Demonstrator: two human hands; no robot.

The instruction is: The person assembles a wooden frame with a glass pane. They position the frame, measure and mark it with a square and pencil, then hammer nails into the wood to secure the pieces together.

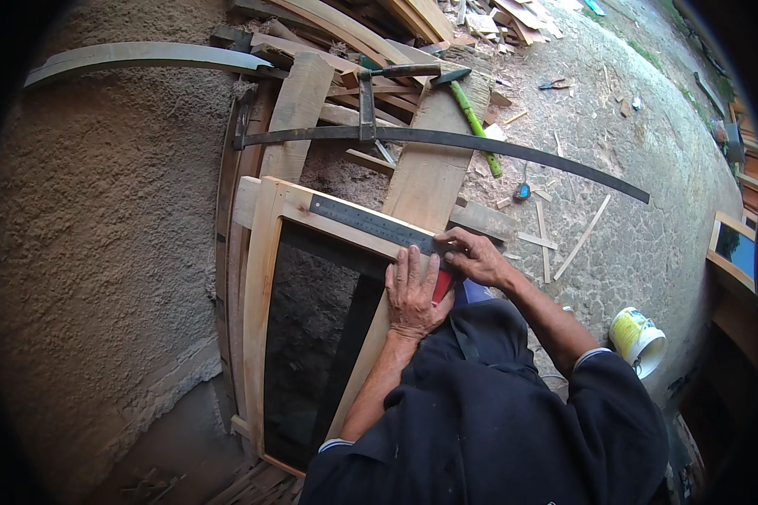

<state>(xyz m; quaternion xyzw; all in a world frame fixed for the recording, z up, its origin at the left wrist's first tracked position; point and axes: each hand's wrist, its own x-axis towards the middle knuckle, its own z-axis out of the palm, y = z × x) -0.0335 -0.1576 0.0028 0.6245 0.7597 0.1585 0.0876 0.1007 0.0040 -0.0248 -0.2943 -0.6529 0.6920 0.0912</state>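
Observation:
A dark metal ruler (366, 221) lies along the top rail of a light wooden frame (299, 199) with a dark glass pane (307, 316). My left hand (411, 296) rests over that rail near its right corner, fingers stretched out, tips at the ruler's lower edge. At the ruler's right end, my right hand (477, 255) has its fingers curled and pressed together on it. Anything smaller inside that grip is hidden. Something red (441, 286) shows partly beside my left hand, too covered to name.
A long bar clamp (514, 147) crosses boards beyond the frame, with a green-handled hammer (477, 126) on a wide plank (429, 172). Rightward on the ground are a blue tape measure (523, 192), pliers (554, 85), wood strips and a tipped white bucket (640, 343). A rough wall (118, 219) stands left.

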